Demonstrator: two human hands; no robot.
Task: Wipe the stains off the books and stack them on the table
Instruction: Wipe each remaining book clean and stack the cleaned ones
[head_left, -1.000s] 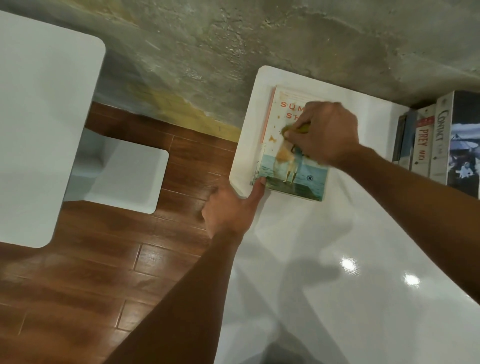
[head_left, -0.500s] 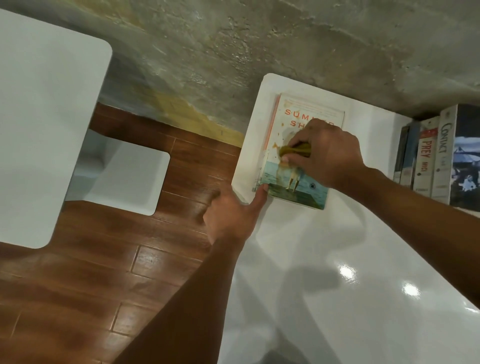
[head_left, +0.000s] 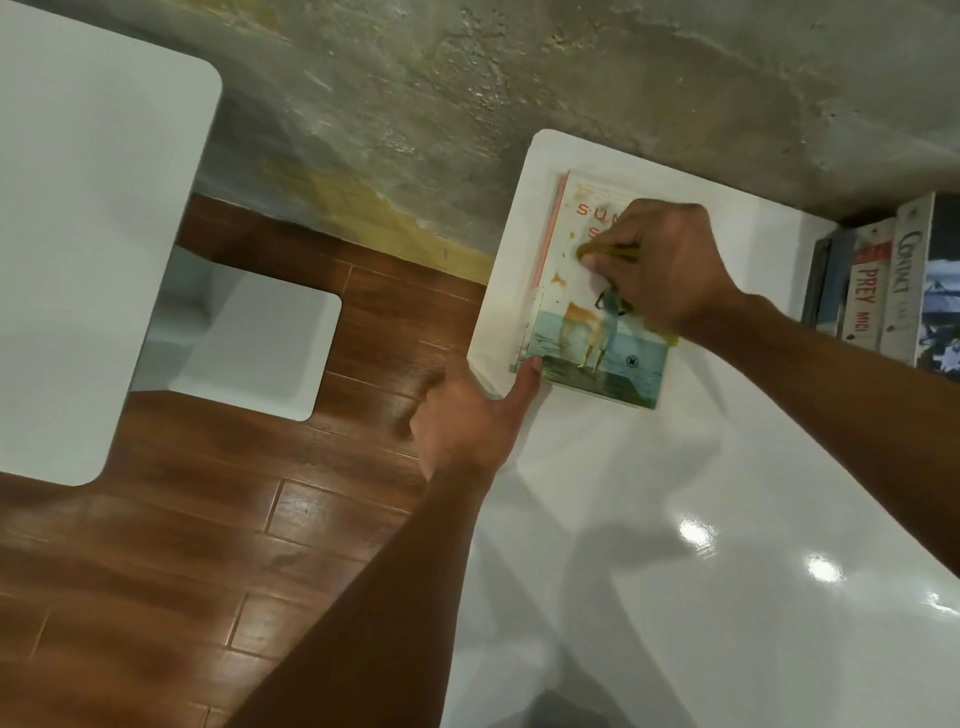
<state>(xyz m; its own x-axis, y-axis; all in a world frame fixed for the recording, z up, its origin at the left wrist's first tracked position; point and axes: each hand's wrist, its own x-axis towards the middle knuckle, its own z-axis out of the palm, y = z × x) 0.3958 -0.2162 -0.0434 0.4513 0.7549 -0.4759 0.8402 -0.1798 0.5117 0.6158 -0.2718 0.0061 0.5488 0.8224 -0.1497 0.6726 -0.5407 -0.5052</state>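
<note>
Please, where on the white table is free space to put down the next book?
The white table is bare across its near part, between the stained book and the near edge. The far corner is crowded: the left hand, the right hand with a yellow cloth, and standing books.

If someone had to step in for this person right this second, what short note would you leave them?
Right hand: grips a yellow cloth, rubbing the upper part of the book cover.
Left hand: fingertip pressed on the book's near left corner, steadying it.
The book lies flat at the far left corner of the white table, seemingly on top of another.
Orange stains remain along the cover's left side.
Upright books stand at the right edge.
Left to do: finish this cover, then wipe and stack the upright ones.
</note>
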